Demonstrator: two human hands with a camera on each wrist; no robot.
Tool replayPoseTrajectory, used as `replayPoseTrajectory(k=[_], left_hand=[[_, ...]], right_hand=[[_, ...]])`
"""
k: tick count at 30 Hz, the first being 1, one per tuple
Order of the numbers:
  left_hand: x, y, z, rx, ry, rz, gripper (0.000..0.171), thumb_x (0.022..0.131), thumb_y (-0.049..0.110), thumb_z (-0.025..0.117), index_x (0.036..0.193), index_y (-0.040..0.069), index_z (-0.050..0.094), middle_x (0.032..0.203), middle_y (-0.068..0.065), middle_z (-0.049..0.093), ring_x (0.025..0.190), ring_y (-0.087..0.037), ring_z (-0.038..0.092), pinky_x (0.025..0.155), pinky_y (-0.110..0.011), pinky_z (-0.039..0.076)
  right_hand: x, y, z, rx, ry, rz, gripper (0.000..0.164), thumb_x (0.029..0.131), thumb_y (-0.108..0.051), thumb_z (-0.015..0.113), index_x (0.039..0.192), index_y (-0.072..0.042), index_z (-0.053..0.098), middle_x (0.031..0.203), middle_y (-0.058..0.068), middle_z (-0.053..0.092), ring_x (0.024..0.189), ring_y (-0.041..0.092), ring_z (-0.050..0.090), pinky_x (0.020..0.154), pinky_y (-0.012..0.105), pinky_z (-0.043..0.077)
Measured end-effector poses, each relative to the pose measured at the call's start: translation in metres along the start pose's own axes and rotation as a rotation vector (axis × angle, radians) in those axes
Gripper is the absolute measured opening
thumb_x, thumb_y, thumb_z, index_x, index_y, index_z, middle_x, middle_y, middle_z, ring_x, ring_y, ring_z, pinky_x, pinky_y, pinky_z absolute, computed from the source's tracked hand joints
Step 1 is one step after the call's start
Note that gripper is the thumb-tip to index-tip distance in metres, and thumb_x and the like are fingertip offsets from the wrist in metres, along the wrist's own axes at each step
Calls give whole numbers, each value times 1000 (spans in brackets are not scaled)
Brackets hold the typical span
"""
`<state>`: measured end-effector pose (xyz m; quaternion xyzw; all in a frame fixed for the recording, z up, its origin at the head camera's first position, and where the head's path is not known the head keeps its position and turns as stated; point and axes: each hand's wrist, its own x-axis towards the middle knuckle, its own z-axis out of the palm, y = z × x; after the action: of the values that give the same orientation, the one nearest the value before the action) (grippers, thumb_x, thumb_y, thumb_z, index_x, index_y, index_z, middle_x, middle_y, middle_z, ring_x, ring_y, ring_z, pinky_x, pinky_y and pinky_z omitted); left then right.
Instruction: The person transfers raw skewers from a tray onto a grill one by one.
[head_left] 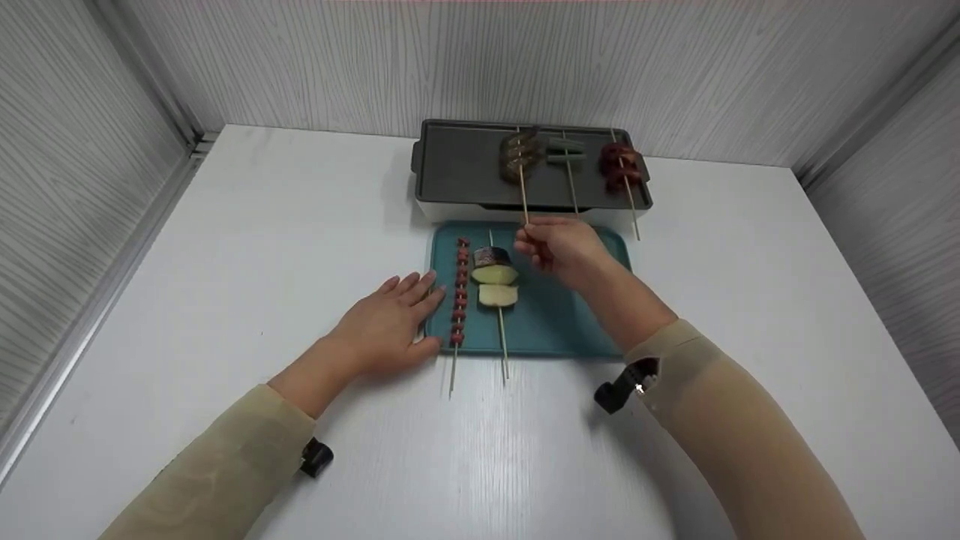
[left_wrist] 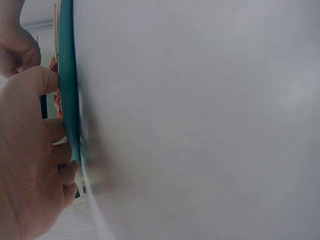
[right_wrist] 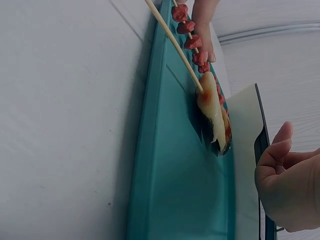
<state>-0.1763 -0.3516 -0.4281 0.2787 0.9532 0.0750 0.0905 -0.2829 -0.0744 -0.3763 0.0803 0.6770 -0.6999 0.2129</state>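
Observation:
My right hand (head_left: 570, 251) pinches the wooden stick of a skewer with brownish, ridged food (head_left: 513, 160). That food lies over the middle of a dark griddle (head_left: 457, 165); whether it touches the surface I cannot tell. My left hand (head_left: 386, 326) has its fingers spread and touches the left edge of a teal tray (head_left: 551, 326). In the left wrist view, the thumb and fingertips meet the tray's rim (left_wrist: 67, 60). On the tray lie a skewer of small red pieces (head_left: 460, 289) and a skewer of thick pale and dark-skinned slices (head_left: 497, 295).
Also on the griddle are a skewer with green pieces (head_left: 566, 156) and one with red chunks (head_left: 621, 165), its stick jutting over the front edge. The griddle's white base stands right behind the tray. A white table (head_left: 300, 202) carries everything, with pale panels around it.

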Motion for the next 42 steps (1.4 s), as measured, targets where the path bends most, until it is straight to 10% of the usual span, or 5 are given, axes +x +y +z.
replayPoseTrajectory(k=[27,35,42], left_hand=[[1,-1,0,0,-5,-4,79,105,51,44,166,3,31,174,-18,20,161,-37,19,130,-52,16],[0,-4,-2,9,3,-7,78,105,51,45,166,3,32,174,-19,21,160,-38,20,130,-52,17],[-2,-8,-3,6,13,-9,79,105,51,46,165,2,34,173,-19,23,160,-38,22,130,-53,17]], right_hand=[[-25,11,-21,-31,-17,10,44,113,-22,54,152,-1,53,121,12,70,94,14,75,72,23,54],[-45,15,-44,-289,-26,-95,50,111,-29,58,153,-2,53,135,18,67,105,22,76,94,36,60],[-61,26,-69,-738,4,-377,47,109,-32,62,144,0,63,127,17,72,107,30,76,95,50,60]])
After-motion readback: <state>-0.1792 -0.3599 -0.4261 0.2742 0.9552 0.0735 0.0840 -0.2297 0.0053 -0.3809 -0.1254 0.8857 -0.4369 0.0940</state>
